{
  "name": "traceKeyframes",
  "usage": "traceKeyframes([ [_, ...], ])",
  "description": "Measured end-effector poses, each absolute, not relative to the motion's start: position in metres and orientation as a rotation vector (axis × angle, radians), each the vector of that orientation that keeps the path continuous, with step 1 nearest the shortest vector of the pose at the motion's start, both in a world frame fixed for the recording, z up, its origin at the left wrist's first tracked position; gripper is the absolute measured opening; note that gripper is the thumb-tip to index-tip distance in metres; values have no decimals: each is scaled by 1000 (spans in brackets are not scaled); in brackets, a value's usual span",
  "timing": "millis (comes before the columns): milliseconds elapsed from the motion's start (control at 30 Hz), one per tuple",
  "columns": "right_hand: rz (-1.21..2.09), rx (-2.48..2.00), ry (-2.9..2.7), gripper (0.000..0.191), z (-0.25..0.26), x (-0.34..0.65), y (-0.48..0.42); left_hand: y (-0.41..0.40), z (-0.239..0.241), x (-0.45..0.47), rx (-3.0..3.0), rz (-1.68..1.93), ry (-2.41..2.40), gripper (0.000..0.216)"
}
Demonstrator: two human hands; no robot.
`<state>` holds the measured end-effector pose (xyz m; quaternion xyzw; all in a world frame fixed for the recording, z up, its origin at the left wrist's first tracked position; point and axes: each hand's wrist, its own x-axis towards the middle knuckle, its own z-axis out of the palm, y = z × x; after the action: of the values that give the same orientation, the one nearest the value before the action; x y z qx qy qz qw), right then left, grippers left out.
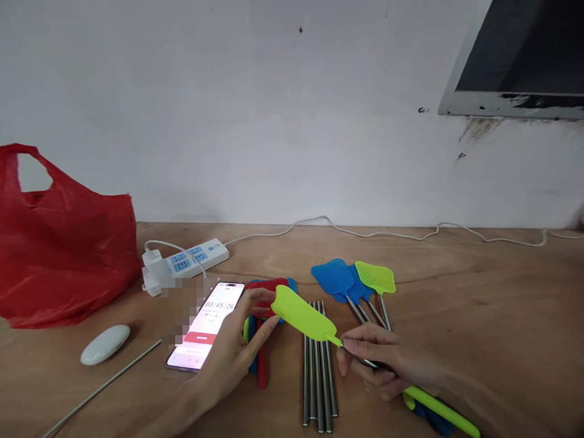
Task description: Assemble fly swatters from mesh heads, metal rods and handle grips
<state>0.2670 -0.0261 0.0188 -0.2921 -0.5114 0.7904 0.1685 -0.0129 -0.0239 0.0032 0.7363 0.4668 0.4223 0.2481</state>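
Observation:
A yellow-green fly swatter [305, 313] is held slanted above the table, its head towards the left. My right hand [376, 362] is closed around its metal shaft, just below the head. At the tip of the head is my left hand [239, 340], thumb and fingers apart; whether they touch the edge is hard to tell. Beneath the swatter lie several metal tubes [319, 377] side by side. Behind the left hand, a red swatter head [269, 285] rests over a blue one. Blue swatters [333, 277] and another yellow-green swatter [375, 277] lie beyond the right hand.
A phone [214, 322] showing a timer lies left of the left hand. Further left are a white power strip [201, 255], a white oval object [106, 345] and a red plastic bag [68, 255]. A white cable [365, 234] runs along the wall.

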Motion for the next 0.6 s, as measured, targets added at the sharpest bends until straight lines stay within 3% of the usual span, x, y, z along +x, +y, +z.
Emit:
traceKeyframes([
  [100,2216,-906,-1510,44,17,266,-29,-22,5,-14,1993,1081,1191,17],
  [233,2025,-989,-1634,46,16,265,-30,-23,8,-12,1731,1068,1112,28],
  [467,1114,-1216,-2170,36,29,256,-35,-23,4,-11,1436,1087,1007,51],
  [600,838,-1282,-2277,35,29,251,-36,-21,9,-13,1390,1063,979,51],
])
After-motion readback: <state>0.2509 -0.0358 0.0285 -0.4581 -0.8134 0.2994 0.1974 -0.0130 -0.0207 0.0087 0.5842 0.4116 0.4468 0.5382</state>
